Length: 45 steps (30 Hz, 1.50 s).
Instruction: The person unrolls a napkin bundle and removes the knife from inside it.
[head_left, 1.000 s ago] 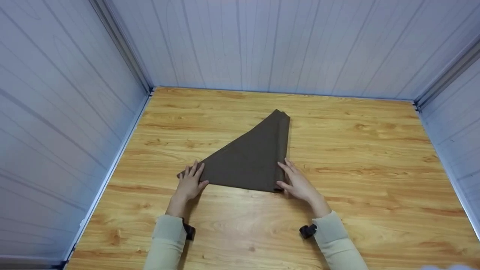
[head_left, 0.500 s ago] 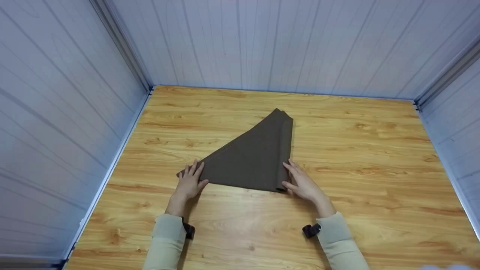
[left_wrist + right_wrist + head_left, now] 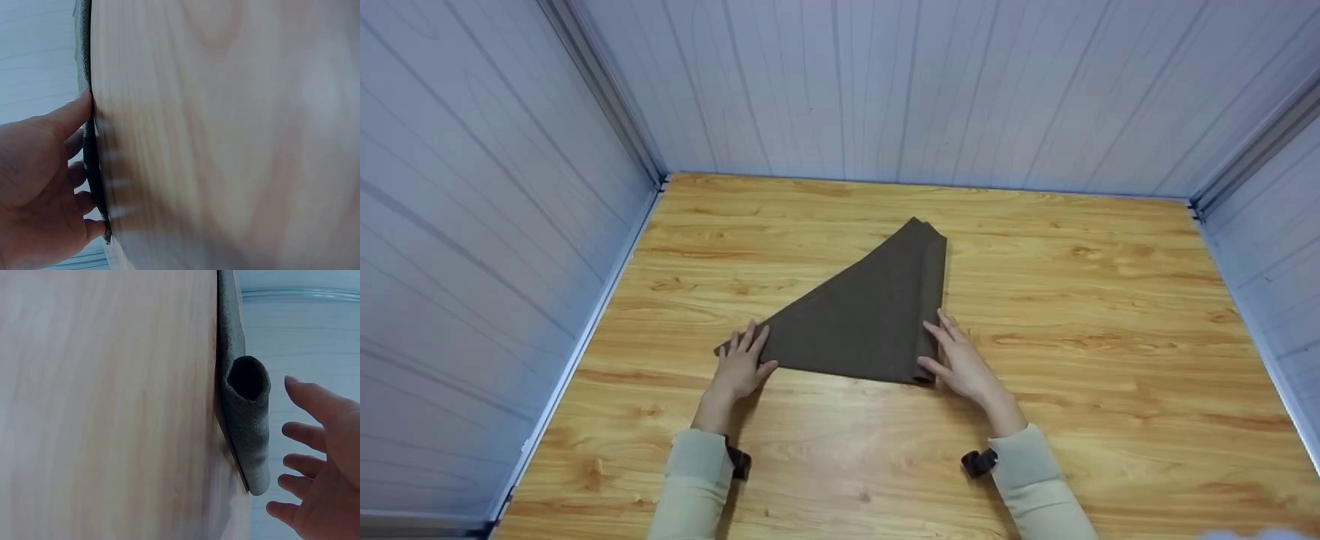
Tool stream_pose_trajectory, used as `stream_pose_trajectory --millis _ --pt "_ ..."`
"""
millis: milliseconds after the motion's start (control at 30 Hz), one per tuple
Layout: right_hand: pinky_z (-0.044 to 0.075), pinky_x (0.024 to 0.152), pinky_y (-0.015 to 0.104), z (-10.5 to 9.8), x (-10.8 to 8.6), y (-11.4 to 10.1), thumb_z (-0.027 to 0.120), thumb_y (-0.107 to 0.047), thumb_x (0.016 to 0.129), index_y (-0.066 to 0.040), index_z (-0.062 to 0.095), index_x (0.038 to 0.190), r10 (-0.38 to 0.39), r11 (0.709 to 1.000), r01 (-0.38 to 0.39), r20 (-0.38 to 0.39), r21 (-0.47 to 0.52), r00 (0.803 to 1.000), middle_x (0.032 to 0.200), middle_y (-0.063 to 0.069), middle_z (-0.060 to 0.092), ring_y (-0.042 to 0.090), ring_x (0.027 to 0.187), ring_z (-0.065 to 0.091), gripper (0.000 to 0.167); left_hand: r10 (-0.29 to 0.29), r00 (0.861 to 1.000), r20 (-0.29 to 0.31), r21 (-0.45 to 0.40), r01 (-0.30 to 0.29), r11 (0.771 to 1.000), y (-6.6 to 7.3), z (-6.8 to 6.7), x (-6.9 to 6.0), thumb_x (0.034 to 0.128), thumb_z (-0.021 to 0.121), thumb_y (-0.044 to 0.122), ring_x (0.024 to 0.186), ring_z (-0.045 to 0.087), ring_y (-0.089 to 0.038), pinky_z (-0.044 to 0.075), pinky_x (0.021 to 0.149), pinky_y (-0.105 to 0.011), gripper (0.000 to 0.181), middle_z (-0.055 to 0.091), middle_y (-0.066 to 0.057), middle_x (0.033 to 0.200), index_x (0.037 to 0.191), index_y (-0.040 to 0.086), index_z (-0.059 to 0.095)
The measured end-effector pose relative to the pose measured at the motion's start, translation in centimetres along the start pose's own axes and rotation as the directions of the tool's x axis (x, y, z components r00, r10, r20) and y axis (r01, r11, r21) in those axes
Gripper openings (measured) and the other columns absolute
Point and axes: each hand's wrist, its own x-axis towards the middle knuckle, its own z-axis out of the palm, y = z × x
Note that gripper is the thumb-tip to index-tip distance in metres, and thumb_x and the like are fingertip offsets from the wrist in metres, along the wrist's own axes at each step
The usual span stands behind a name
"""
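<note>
A dark brown cloth lies on the wood-grain table, folded into a roughly triangular shape. Its right side is turned over into a loose roll, and the right wrist view shows the hollow open end of this roll. My left hand rests on the cloth's left corner with fingers spread; in the left wrist view its fingertips press the thin cloth edge. My right hand is over the near end of the roll, fingers extended. From the right wrist, this hand appears slightly apart from the cloth.
The wood-grain table extends around the cloth on all sides. Pale panelled walls enclose its back, left and right. Small black devices sit at both wrists, such as the one at the right cuff.
My right hand has shifted slightly right, then a little back, and now appears lifted off the roll. The roll has loosened and its right edge sits slightly farther right. The left hand stays put.
</note>
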Motion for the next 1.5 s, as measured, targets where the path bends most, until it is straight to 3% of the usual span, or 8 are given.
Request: stream_pose_trajectory --millis 467,900,1500 --pt "0.018 0.1 0.053 1.6 1.0 -0.6 0.06 -0.034 0.084 -0.004 0.041 0.133 -0.01 1.0 0.01 -0.031 0.004 0.999 0.145 0.016 0.017 0.036 0.131 0.013 0.06 0.014 1.0 -0.017 -0.002 -0.014 1.0 0.1 -0.2 -0.2 0.09 0.05 0.031 0.127 0.007 -0.048 0.011 0.095 -0.064 0.062 0.012 -0.022 0.144 0.14 0.005 0.024" --pt "0.012 0.102 0.052 2.7 1.7 -0.8 0.061 -0.035 0.083 -0.006 0.04 0.134 0.016 1.0 -0.016 0.026 -0.006 1.0 0.145 0.017 0.012 0.031 0.133 0.007 0.062 0.0 1.0 -0.005 -0.018 0.0 1.0 0.1 -0.2 -0.1 0.0906 0.049 0.031 0.128 0.005 -0.047 0.009 0.095 -0.064 0.063 0.01 -0.022 0.145 0.141 0.005 0.023" --pt "0.017 0.102 0.048 2.4 1.4 -0.3 0.065 -0.031 0.081 -0.002 0.042 0.132 0.018 0.996 -0.013 0.058 -0.092 0.998 0.145 0.018 0.014 0.033 0.132 0.009 0.063 -0.002 1.0 0.002 -0.001 0.002 1.0 0.1 -0.1 -0.2 0.0909 0.049 0.031 0.128 0.005 -0.046 0.01 0.096 -0.063 0.062 0.01 -0.021 0.145 0.141 0.006 0.022"
